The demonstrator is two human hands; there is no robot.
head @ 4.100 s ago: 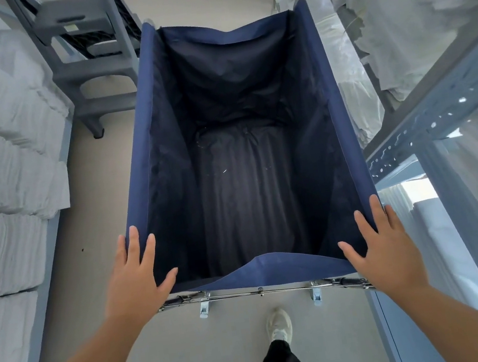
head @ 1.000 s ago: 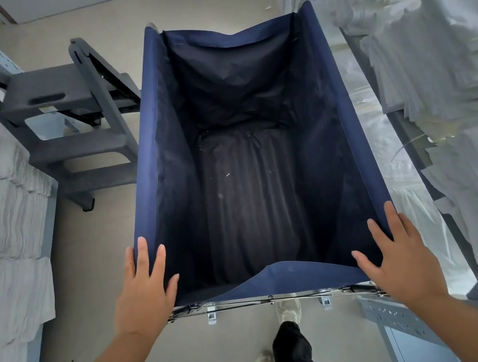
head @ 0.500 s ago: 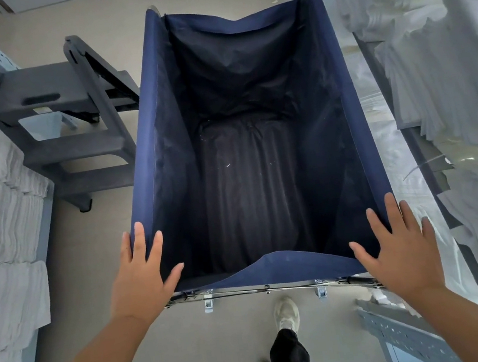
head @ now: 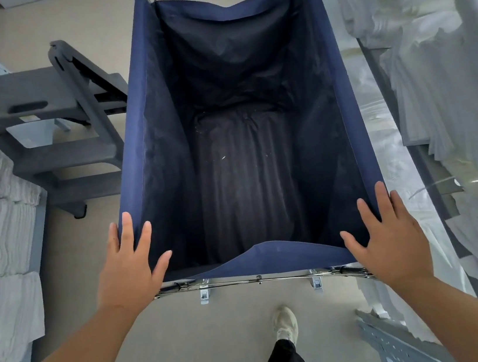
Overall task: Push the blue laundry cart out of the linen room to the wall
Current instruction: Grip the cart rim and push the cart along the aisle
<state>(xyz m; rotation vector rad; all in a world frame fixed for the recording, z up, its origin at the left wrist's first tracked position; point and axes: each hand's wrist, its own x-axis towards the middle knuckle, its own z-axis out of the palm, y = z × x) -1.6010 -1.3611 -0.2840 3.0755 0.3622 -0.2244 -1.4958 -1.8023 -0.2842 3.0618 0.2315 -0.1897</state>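
The blue laundry cart [head: 147,150] stands right in front of the person, long way pointing to 12 o'clock, and the left hand [head: 127,270] and right hand [head: 393,239] press flat, fingers straight, on its two near corners, both equally close, gripping nothing.

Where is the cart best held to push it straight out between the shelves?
At the two near corners of the cart rim, from behind, one hand per corner, where the left hand and right hand press now. The cloth edge sags in the middle, but the corners sit over the metal frame, so a push there probably carries through and steers evenly.
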